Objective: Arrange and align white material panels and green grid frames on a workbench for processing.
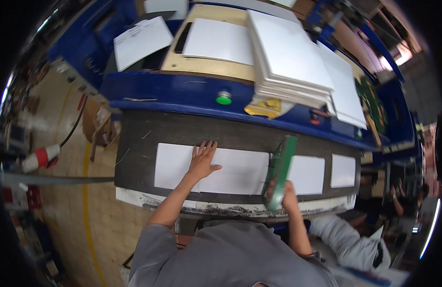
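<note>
My left hand [203,165] lies flat with spread fingers on a long white board [240,170], which rests on the dark worktop [139,134]. A faint seam crosses the white surface near that hand. My right hand [289,196] is wrapped round a long, narrow green tool [284,162] with a flat face, at the right end of the board. It is blurred, and its exact kind cannot be made out. Just right of the tool lies a second white board [309,174], partly covered by it. Further right is a smaller white piece [343,171].
Beyond a blue machine beam [173,91] with a green push button [224,98] stands a tall stack of white boards [292,52]. More white sheets lie on a wooden panel [221,71]. A metal bar [63,180] meets the worktop's left end. Another person [407,205] is at far right.
</note>
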`<action>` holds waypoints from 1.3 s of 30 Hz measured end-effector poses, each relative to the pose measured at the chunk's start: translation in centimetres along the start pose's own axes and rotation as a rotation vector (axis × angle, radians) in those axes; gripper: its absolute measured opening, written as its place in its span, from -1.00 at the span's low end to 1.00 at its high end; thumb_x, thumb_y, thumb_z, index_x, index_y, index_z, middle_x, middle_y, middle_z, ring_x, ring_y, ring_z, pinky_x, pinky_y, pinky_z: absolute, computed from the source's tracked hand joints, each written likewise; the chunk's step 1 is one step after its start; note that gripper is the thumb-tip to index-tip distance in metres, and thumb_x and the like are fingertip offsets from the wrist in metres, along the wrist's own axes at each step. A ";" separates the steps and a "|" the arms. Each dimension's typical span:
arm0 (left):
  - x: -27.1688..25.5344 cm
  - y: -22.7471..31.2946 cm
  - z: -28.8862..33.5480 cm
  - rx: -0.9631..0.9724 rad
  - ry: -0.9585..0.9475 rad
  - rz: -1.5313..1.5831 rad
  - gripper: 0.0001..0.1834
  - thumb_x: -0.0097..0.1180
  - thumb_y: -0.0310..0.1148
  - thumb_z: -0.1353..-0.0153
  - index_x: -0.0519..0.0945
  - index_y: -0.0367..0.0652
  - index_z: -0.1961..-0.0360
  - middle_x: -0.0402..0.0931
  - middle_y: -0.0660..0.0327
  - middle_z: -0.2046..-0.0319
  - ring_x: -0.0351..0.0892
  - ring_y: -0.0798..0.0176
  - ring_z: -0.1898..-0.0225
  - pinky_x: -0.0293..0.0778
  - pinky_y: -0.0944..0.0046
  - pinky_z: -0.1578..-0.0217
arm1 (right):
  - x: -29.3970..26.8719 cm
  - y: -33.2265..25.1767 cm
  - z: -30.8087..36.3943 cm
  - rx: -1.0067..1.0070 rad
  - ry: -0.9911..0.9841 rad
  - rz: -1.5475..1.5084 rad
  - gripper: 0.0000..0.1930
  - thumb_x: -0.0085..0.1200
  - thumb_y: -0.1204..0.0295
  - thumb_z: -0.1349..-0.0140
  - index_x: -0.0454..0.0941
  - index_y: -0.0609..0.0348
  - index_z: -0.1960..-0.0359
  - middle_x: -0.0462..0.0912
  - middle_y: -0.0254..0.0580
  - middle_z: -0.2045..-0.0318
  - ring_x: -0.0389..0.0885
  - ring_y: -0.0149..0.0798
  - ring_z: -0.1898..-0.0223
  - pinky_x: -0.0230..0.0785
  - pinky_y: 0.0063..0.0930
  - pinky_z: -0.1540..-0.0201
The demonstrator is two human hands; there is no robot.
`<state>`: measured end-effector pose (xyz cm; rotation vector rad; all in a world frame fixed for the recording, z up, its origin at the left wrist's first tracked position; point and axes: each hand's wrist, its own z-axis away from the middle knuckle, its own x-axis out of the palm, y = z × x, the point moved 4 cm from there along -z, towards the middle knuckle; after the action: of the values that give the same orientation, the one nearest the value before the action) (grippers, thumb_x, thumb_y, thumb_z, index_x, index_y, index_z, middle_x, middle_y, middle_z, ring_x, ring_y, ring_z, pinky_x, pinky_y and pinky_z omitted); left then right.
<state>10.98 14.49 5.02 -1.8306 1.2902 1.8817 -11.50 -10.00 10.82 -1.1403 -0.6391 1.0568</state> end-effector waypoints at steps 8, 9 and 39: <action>2.5 -0.9 -2.6 -0.194 -0.609 0.070 -0.19 0.52 -0.14 0.37 0.48 -0.24 0.03 0.49 -0.08 0.00 0.41 -0.12 -0.11 0.35 0.12 -0.11 | -14.3 -5.0 9.5 0.004 0.140 -0.947 -0.61 -0.20 0.23 -0.41 0.21 0.05 0.62 0.11 -0.45 0.82 0.07 -0.46 0.85 -0.08 -0.55 0.84; 1.9 -0.6 -2.6 -0.050 -0.441 0.175 -0.41 0.49 -0.19 0.31 0.53 -0.23 0.24 0.56 -0.01 0.16 0.51 -0.06 0.03 0.41 0.15 0.02 | -16.2 -5.0 10.6 0.011 0.166 -0.911 -0.60 -0.20 0.22 -0.42 0.22 0.05 0.62 0.12 -0.47 0.82 0.08 -0.48 0.86 -0.09 -0.55 0.84; 17.3 33.0 -13.1 -0.344 -0.513 -0.224 0.04 0.58 -0.08 0.50 0.29 -0.12 -0.08 0.35 -0.06 -0.06 0.28 -0.17 -0.16 0.13 -0.12 -0.17 | -56.3 13.5 10.2 -0.290 0.212 1.232 -0.69 -0.07 0.29 -0.33 0.44 0.14 0.58 0.51 -0.05 0.72 0.54 0.01 0.64 0.36 -0.15 0.54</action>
<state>-5.94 -21.21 5.78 -1.3977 0.5974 2.3318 -47.27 -56.44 6.86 -1.9419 0.1822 1.8493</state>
